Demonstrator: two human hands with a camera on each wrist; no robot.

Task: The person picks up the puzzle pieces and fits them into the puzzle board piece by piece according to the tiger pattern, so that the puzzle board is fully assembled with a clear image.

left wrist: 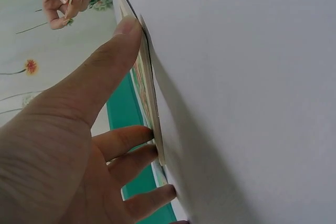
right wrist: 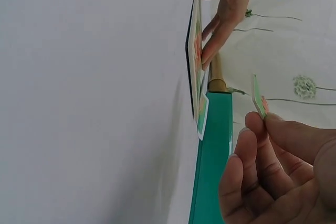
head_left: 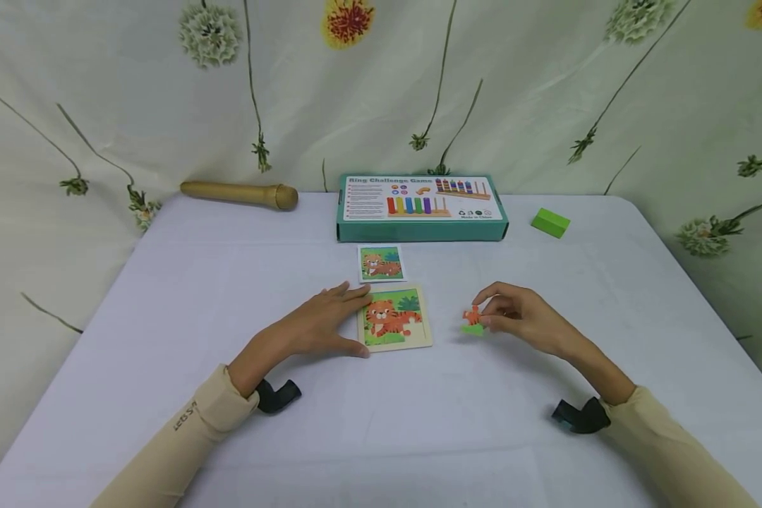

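A square puzzle board [head_left: 390,317] with an orange tiger picture lies on the table; a gap shows at the lower right of its picture. My left hand [head_left: 324,321] rests at the board's left side, fingers spread and fairly straight, thumb [left wrist: 126,30] at the near edge. Right of the board, my right hand [head_left: 523,317] pinches a puzzle piece [head_left: 472,321], orange above and green below, between thumb and fingertips. In the right wrist view the piece [right wrist: 257,95] is held up edge-on, above the table. A matching tiger picture card [head_left: 382,264] lies just beyond the board.
Behind the card stands a teal Ring Challenge Game box [head_left: 422,231]. A green block [head_left: 550,222] lies to its right, and a brown microphone-shaped object [head_left: 238,194] lies at the back left. A white cloth covers the table [head_left: 381,437], with a flowered curtain [head_left: 381,92] behind.
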